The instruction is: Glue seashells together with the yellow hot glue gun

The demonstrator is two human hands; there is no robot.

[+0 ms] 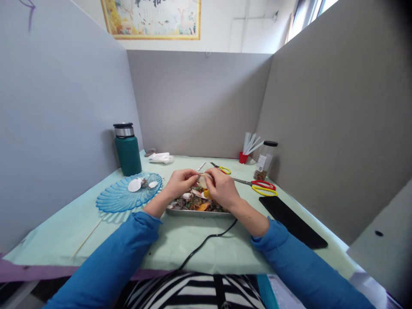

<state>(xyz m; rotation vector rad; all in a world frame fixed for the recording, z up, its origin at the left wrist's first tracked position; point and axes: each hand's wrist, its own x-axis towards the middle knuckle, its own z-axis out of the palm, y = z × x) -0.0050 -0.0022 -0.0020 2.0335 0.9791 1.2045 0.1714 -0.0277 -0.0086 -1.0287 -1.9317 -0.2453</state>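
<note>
My left hand [180, 183] and my right hand [222, 186] meet over a metal tray [199, 213]. Between my fingertips is a pale shell [202, 181], with both hands pinching its edges; my fingers partly cover it. Below, the tray carries a heap of mixed shells [193, 201], brown, white and a few orange or yellow pieces. On the left, a blue scalloped glass plate [112, 197] bears a white shell [134, 185], a smaller white shell [153, 184] and small dark shells [143, 183] between them.
A green bottle [128, 155] stands behind the plate, and a thin stick [86, 237] lies before it. Rightward are scissors [264, 188], smaller scissors [224, 170], a black slab [292, 222], a jar [265, 161] and a red cup [243, 158] of white sticks. A black cable [206, 240] crosses the front.
</note>
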